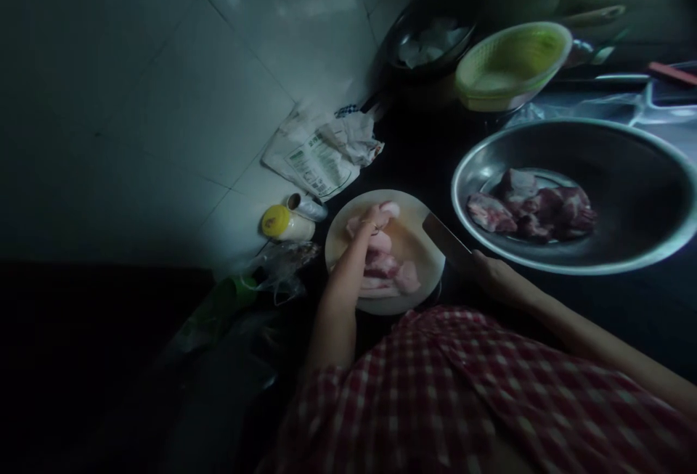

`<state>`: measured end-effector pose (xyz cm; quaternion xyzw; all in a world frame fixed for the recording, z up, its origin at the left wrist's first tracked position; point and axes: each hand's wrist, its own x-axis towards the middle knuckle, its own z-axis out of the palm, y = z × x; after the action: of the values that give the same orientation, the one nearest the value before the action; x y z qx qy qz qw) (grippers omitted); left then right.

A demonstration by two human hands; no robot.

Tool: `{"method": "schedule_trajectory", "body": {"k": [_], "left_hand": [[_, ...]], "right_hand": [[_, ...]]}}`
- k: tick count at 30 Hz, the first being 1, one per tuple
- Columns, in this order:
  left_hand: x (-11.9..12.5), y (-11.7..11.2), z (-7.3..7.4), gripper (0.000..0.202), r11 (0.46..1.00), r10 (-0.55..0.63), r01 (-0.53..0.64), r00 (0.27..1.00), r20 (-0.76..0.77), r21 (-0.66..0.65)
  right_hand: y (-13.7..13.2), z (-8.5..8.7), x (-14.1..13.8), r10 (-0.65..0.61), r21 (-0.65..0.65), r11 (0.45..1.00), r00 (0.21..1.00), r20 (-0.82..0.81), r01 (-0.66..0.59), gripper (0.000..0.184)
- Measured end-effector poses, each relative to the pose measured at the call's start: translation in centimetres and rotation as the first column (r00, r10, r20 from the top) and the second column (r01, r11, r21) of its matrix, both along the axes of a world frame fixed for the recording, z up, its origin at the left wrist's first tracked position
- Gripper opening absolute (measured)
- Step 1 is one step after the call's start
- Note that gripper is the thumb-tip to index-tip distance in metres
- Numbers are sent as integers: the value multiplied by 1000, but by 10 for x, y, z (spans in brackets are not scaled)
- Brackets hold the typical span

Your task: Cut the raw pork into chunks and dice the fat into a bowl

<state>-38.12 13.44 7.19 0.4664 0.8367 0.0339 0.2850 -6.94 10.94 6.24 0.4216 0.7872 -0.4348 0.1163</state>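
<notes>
My left hand (pixel 375 218) is closed on a pale piece of meat (pixel 390 208) at the far part of a round cutting board (pixel 423 271). More chunks of raw meat (pixel 381 265) lie on the board close to my wrist, some of them fatty and pink. Off the board's right edge, my right hand (pixel 493 274) grips a cleaver (pixel 449 243) by its handle. The blade points up and left, its tip near the board's rim and apart from the meat. Dim light hides the details of my fingers.
A wide metal basin (pixel 642 256) with dark red meat chunks stands to the right. Behind it are a yellow-green basket (pixel 512 67) and a dark pan (pixel 397 53). A crumpled printed bag (pixel 321 158), a yellow-lidded jar (pixel 286 223) and a roll (pixel 308 205) line the tiled wall.
</notes>
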Motion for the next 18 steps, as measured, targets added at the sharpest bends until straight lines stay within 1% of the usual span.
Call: {"method": "schedule_trajectory", "body": {"k": [1,2,3,5,6,7,8,9,10,11,12,14,15,16,18], "left_hand": [[14,7,8,37,999,42,-41,993,113,-13],[30,16,17,38,998,67,-68,970,234,-3],[46,25,28,40,998,55,-67,937,344,22],[74,43,50,44,994,-72,17,851,520,109],[82,48,59,46,988,-119,40,822,557,152],[86,51,66,48,980,-154,57,817,555,188],[85,49,70,52,971,-183,77,847,499,225],[78,42,70,54,951,-226,126,908,354,283],[68,32,68,55,932,-275,218,946,172,290],[54,20,62,55,922,-332,327,943,-10,209],[39,5,55,57,905,-413,424,898,-150,48],[9,-25,41,70,882,-472,465,865,-169,-79],[-3,-38,34,75,859,-511,490,842,-175,-149],[-12,-48,29,76,807,-585,537,783,-210,-246],[-22,-57,22,73,737,-669,576,696,-262,-352]], "right_hand": [[-2,-2,2,-14,4,1000,1000,-5,14,33],[-3,-3,3,-19,14,1000,1000,-8,19,33],[-4,-5,3,-20,26,999,1000,-7,20,33],[-6,-8,2,-10,46,999,1000,-2,10,33],[-7,-8,1,-4,49,999,1000,3,4,34],[-8,-8,0,-2,47,999,1000,8,2,34],[-8,-7,0,-6,43,999,1000,12,6,35],[-9,-6,1,-15,37,999,1000,16,14,36],[-10,-5,2,-22,30,999,1000,17,21,37],[-11,-4,4,-27,22,999,999,20,27,38],[-12,-3,7,-33,17,999,999,20,32,39],[-14,-1,13,-48,9,999,998,31,48,40],[-16,-1,17,-58,7,998,998,39,58,40],[-18,-1,20,-69,5,998,997,46,69,40],[-20,-1,26,-94,-4,996,994,55,94,40]]}}
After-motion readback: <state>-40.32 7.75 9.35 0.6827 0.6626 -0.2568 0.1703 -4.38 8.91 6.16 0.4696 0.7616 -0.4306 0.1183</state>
